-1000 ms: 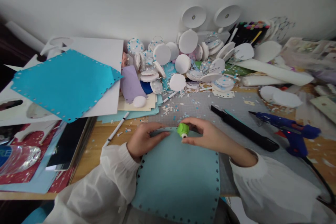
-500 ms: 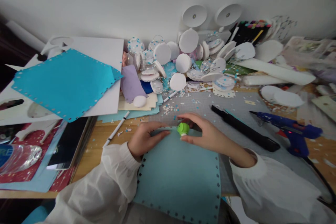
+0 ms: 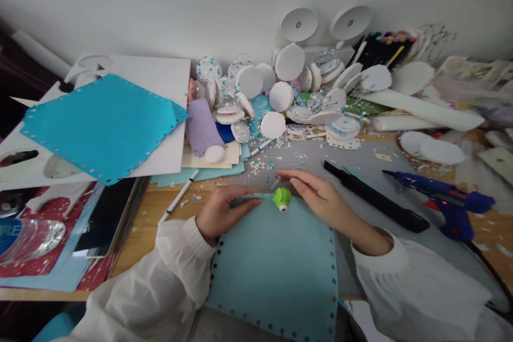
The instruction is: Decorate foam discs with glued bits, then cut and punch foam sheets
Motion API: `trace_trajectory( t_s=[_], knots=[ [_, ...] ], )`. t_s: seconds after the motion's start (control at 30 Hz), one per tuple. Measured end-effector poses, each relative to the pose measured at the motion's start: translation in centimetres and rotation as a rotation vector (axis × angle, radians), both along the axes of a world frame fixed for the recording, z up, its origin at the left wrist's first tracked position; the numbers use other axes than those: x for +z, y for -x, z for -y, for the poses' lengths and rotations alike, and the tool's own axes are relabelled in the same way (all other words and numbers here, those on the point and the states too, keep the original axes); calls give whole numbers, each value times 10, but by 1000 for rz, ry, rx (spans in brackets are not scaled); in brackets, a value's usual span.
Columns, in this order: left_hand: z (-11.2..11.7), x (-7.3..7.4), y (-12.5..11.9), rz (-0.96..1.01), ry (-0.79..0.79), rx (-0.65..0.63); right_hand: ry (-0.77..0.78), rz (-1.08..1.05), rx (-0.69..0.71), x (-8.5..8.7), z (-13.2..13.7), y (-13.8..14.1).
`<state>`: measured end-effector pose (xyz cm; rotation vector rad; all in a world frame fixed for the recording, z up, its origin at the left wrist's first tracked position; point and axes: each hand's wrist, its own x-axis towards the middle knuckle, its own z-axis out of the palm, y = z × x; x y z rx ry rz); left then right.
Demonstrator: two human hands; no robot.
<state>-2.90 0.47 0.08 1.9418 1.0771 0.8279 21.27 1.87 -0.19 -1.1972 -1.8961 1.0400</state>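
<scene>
A light teal sheet of paper [image 3: 272,256], with small flower-shaped holes along its side and near edges, lies tilted towards me. My left hand [image 3: 226,214] pinches its far edge, thumb on top. A small green craft punch [image 3: 282,199] with a white button sits at the middle of that far edge, right of my left fingertips. Just right of the punch is my right hand [image 3: 320,200], its fingers stretched out and its thumb off the button. Part of the right hand is over the sheet's far right corner, and its lower fingers are hidden.
A bright blue punched sheet [image 3: 104,128] rests on white board at left. White foam discs [image 3: 249,81] and paper scraps crowd the back. A black cutter [image 3: 374,195] and a blue glue gun [image 3: 451,203] lie at right. A white pen [image 3: 179,196] and a phone [image 3: 105,219] are at left.
My right thumb has lifted off the punch's white button, and the right hand has moved slightly right. The left hand and the teal sheet stay nearly in place.
</scene>
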Motion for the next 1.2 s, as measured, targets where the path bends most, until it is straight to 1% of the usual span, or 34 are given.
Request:
trace_trajectory(
  t_s=[0.13,0.27,0.33,0.37,0.4,0.47,0.53,0.57,0.63,0.7,0.9,1.0,1.2],
  knots=[
    [0,0,0,-7,-9,1,-102,66,-167,-9,-4,-1],
    [0,2,-1,-7,-1,-7,-169,120,-218,-9,-6,1],
    [0,2,-1,-4,-3,-5,-197,93,-228,-5,-6,1],
    [0,2,-1,-2,-4,-2,-188,59,-207,-3,-5,1],
    [0,2,-1,1,-5,1,-162,19,-156,-1,-4,0],
    [0,3,-1,3,-3,2,-87,-17,14,4,-2,-1],
    [0,3,-1,2,1,1,-39,43,168,7,1,-2],
    [0,3,-1,3,2,-3,-35,90,206,9,3,-2],
    [0,4,0,7,-1,-7,-44,162,217,10,4,-1],
    [0,4,0,9,-4,-11,-54,184,207,11,5,-1],
    [0,0,0,7,-22,10,-81,160,209,8,2,-2],
    [0,-1,0,6,-27,11,-110,180,208,8,0,-4],
    [0,3,-1,14,-17,14,-133,187,234,9,3,-3]
  ],
)
